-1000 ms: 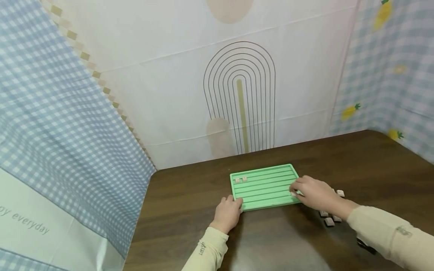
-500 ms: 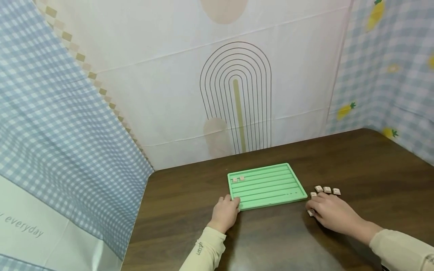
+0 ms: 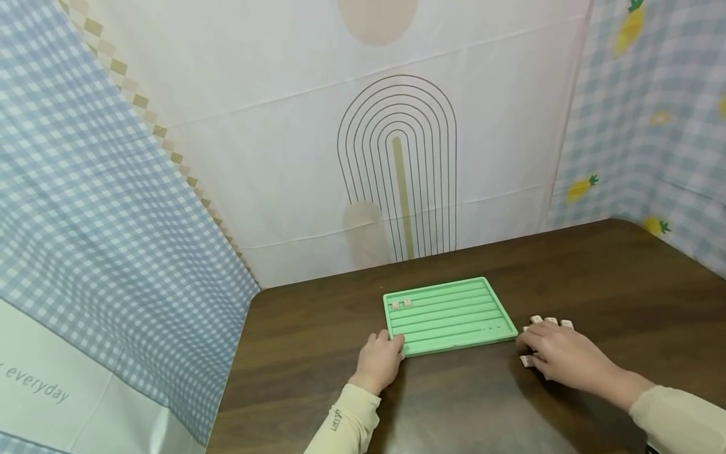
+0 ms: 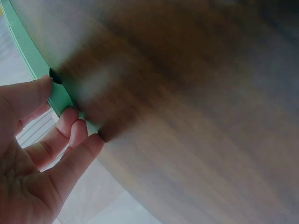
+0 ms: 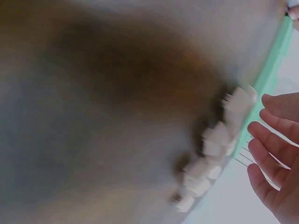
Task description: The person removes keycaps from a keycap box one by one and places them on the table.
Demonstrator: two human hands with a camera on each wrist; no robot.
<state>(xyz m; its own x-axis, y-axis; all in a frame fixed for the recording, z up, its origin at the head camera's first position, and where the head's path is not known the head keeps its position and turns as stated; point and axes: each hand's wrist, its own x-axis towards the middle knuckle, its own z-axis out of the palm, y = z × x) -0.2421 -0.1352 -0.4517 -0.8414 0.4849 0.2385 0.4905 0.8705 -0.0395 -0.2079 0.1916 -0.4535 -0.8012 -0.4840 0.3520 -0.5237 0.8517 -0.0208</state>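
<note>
A green ridged tray [image 3: 448, 315] lies on the table, with two pale keycaps [image 3: 401, 304] in its upper left corner. My left hand [image 3: 380, 360] holds the tray's near left corner; in the left wrist view, its thumb and fingers curl at the green rim [image 4: 60, 97]. To the right of the tray, my right hand [image 3: 567, 359] hovers low over a group of white keycaps [image 3: 551, 321], partly covering them. One keycap [image 3: 527, 361] shows beside its thumb. In the right wrist view, its fingers [image 5: 271, 142] are spread loosely with nothing between them, and the keycaps [image 5: 212, 140] are blurred.
The dark wooden table [image 3: 454, 403] ends at the back against a white printed cloth [image 3: 283, 189]. Blue checked cloths hang at the left [image 3: 142, 221] and right. Small slot-like marks show at the tray's lower right.
My right hand has gone from the tray's right side, where it pinched a small white piece, to the keycaps at the right. The left hand stays at the tray corner.
</note>
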